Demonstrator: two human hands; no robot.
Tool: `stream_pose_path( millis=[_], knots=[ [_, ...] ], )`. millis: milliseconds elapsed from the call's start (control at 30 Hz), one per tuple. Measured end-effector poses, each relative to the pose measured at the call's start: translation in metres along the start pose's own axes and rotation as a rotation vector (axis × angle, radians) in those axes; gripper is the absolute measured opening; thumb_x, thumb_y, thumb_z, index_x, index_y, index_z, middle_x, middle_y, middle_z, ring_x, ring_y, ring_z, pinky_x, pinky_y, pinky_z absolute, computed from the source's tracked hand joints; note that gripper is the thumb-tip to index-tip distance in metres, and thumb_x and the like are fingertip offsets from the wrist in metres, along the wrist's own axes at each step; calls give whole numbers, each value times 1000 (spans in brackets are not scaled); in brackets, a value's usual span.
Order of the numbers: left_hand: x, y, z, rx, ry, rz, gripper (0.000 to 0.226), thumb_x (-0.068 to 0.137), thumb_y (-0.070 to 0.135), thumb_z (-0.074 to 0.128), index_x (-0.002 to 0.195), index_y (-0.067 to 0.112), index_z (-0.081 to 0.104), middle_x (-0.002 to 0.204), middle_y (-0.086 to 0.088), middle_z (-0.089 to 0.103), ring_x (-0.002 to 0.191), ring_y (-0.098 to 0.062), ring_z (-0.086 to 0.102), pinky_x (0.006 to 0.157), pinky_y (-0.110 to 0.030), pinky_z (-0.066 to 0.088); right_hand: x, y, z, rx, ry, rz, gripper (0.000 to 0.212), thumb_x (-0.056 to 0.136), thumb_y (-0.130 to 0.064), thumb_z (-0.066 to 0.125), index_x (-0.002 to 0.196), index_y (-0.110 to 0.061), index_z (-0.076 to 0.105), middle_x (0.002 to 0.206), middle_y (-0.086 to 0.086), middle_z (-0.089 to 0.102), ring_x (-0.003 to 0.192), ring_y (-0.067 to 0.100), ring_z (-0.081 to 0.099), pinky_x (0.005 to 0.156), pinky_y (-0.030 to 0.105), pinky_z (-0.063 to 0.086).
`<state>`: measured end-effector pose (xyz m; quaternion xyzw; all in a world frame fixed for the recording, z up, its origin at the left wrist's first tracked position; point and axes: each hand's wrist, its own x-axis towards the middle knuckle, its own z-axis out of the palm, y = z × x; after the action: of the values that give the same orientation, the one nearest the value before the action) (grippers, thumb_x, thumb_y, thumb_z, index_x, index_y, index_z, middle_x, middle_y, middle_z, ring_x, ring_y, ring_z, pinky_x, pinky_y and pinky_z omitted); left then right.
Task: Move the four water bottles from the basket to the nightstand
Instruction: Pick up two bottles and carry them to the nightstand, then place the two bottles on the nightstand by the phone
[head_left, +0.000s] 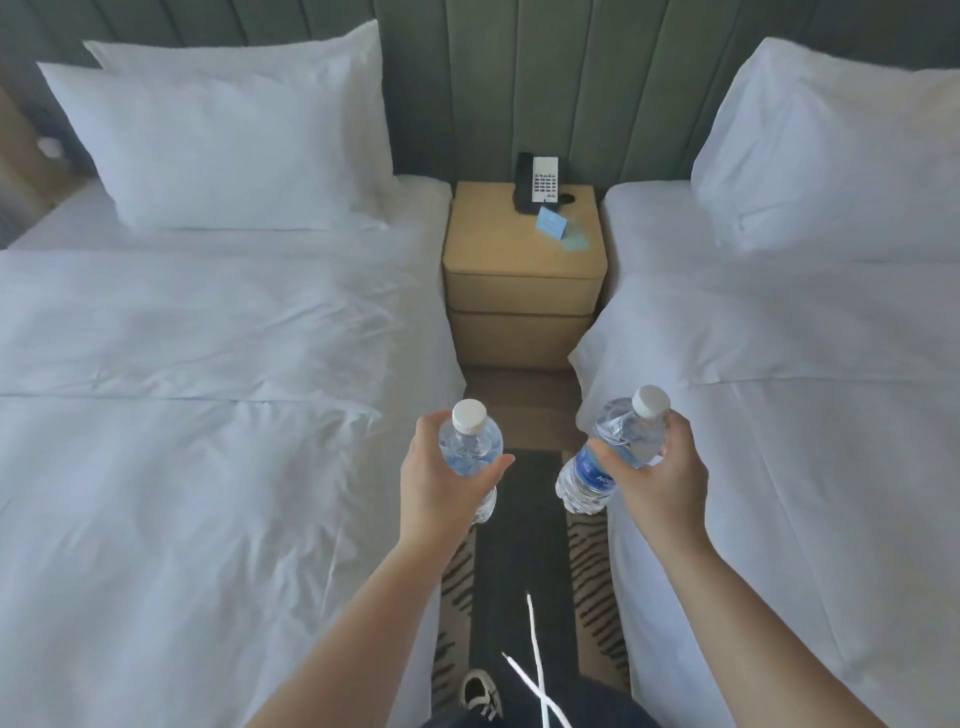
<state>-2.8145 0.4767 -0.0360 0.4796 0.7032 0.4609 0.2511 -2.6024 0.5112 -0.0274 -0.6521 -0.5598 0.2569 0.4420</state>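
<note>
Both forearms reach forward between two white beds. Left hand (441, 480) grasps one water bottle (471, 447), cap up; right hand (660, 467) grasps a second bottle (602, 462), tilted. Both are held above the floor, well short of the nightstand (519, 260), which bears a telephone (537, 183) and a blue card (551, 227).

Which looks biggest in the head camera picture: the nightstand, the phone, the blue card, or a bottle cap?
Largest to smallest, as they look:
1. nightstand
2. phone
3. blue card
4. bottle cap
The card and cap look nearly alike, and the cap is much nearer the camera, so that order is unsure.
</note>
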Motion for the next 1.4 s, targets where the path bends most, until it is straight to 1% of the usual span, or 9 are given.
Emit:
stream_pose_path(
  millis=[100,233,400,733,867,1067,1167,1300,1400],
  knots=[
    [57,-1,11,-19,-7,-10,66,60,42,88,101,51,37,96,27,56,91,1,58,71,-18,46,45,-5,27,-9,-13,4,64,68,-38,81,122,-24,49,108,-15,53,88,1,54,60,0,36],
    [134,-5,37,-26,-13,-27,64,60,43,88,103,46,40,95,24,57,90,0,59,70,-19,48,112,-2,63,27,-31,26,62,68,-37,82,119,-25,50,101,-19,55,88,-16,53,61,-4,38],
    [240,-7,86,-36,-16,-40,65,61,42,88,105,46,41,98,25,57,91,-2,60,71,-18,47,221,11,111,40,-57,22,63,67,-36,82,120,-23,51,106,-12,59,93,2,55,62,-2,40],
    [447,26,175,-16,-37,-103,64,57,42,89,99,53,41,99,26,59,94,4,58,69,-12,44,442,8,183,58,-140,39,60,63,-43,82,111,-38,47,101,-20,60,94,5,58,69,8,41],
    [511,32,193,16,-38,-102,68,58,41,90,104,47,41,100,27,57,94,7,56,70,-12,43,503,7,210,48,-166,49,65,63,-44,81,119,-28,50,108,-11,63,98,10,60,75,20,49],
    [609,17,216,35,-59,-111,67,58,42,88,102,52,39,96,30,57,92,16,54,65,-7,40,587,8,264,34,-175,57,63,63,-37,84,117,-22,53,106,-8,64,96,11,61,73,19,47],
    [667,2,226,35,-107,-123,69,58,43,88,105,50,38,98,28,57,92,6,57,68,-12,44,632,6,299,19,-170,82,63,65,-36,83,118,-19,53,105,-9,65,93,9,60,75,24,48],
    [746,-21,242,24,-171,-155,69,59,41,88,109,43,40,99,25,56,91,-1,58,68,-14,43,694,3,349,2,-182,122,55,64,-37,83,107,-31,50,92,-20,62,84,-3,59,67,15,44],
    [801,-40,255,37,-208,-187,70,59,40,88,111,41,41,101,22,58,91,-6,59,73,-22,49,738,6,388,-2,-206,175,56,64,-35,84,107,-33,49,98,-13,64,91,6,62,75,27,51]
  ],
)
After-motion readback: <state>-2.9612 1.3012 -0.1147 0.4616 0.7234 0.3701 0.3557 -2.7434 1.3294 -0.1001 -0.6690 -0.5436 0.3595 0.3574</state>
